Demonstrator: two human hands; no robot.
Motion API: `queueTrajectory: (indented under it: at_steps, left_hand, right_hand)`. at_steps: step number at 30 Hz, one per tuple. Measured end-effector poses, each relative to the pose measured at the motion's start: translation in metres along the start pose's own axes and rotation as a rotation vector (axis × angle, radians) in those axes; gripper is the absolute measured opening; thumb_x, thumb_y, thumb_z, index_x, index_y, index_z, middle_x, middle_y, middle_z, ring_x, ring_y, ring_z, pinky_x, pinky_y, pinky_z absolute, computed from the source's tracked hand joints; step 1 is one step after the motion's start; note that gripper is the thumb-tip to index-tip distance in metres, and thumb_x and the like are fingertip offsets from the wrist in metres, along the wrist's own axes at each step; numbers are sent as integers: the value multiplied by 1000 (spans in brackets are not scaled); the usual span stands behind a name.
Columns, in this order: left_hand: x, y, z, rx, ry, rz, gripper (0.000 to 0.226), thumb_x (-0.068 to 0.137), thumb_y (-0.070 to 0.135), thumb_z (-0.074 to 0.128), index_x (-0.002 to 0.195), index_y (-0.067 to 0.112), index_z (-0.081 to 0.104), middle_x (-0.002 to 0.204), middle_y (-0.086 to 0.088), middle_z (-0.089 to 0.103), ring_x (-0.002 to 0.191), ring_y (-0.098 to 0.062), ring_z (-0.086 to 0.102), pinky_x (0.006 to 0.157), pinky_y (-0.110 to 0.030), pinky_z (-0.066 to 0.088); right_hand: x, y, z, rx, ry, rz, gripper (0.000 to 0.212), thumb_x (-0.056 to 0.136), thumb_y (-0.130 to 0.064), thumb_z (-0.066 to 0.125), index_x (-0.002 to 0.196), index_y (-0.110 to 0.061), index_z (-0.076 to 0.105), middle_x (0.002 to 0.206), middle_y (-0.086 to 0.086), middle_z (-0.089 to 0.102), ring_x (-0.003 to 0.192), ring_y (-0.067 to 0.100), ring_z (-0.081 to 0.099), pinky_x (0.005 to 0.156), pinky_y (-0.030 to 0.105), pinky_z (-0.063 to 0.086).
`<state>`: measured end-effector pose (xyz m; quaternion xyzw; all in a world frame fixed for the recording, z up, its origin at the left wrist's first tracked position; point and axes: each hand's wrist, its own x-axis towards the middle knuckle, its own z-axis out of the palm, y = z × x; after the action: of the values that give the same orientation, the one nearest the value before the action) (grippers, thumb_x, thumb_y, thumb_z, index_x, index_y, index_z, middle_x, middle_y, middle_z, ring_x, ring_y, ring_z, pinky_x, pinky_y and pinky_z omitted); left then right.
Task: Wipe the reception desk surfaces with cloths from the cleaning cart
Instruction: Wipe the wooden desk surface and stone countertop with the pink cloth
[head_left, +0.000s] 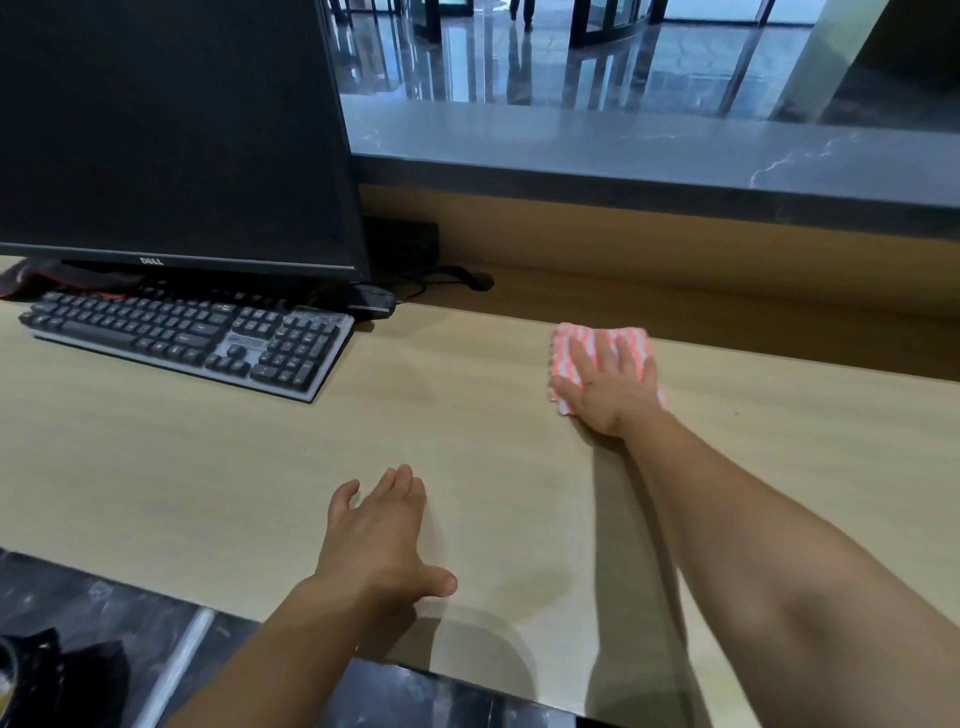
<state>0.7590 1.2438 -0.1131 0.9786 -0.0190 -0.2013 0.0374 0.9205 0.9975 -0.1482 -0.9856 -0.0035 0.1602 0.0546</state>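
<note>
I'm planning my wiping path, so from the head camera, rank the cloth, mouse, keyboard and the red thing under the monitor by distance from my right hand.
1. Cloth, directly beneath the right hand, pressed flat.
2. Mouse, off to the left by the corner of the monitor; the right end of the keyboard is too close to call against it.
3. Red thing, far left under the monitor.

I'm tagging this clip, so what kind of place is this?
Probably a lobby reception: a raised stone counter above the desk, a monitor and keyboard, glossy floor beyond.
</note>
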Motion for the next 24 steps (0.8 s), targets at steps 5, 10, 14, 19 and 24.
queueTrajectory:
  at_steps: [5, 10, 14, 19, 24]
  left_hand:
    - [-1, -3, 3, -45, 11, 8, 109, 72, 65, 65, 154, 19, 10, 162, 2, 0, 148, -8, -2, 117, -40, -5]
    - [-2, -7, 9, -84, 44, 21, 108, 71, 65, 66, 153, 19, 12, 162, 3, 1, 148, -7, -2, 118, -40, -5]
    - [-8, -7, 10, -88, 75, 13, 103, 73, 65, 64, 152, 19, 16, 162, 2, 3, 148, -8, 0, 117, -42, -8]
    - [-32, -7, 23, -78, 223, -24, 75, 82, 60, 55, 144, 25, 29, 158, 5, 22, 146, -7, 12, 117, -43, -2]
    - [-60, -13, 35, -102, 261, -54, 51, 81, 57, 56, 126, 39, 43, 117, 20, 50, 121, 0, 45, 114, -40, 7]
  right_hand:
    - [-8, 29, -2, 14, 8, 105, 69, 97, -64, 16, 154, -35, -10, 161, 3, -20, 147, 26, -21, 116, 55, -11]
    - [-17, -8, 6, 85, 15, 199, 72, 97, -62, 19, 154, -31, -12, 160, 6, -24, 146, 29, -25, 114, 59, -15]
    - [-34, -68, 15, 77, 14, 100, 72, 98, -61, 18, 154, -29, -15, 159, 7, -27, 144, 30, -28, 112, 59, -17]
    - [-68, -156, 40, 6, -43, -169, 67, 100, -58, 13, 152, -30, -19, 156, 6, -31, 141, 30, -33, 109, 60, -23]
    - [-94, -195, 58, -62, -105, -385, 67, 100, -57, 16, 151, -33, -20, 156, 4, -31, 141, 27, -34, 110, 60, -21]
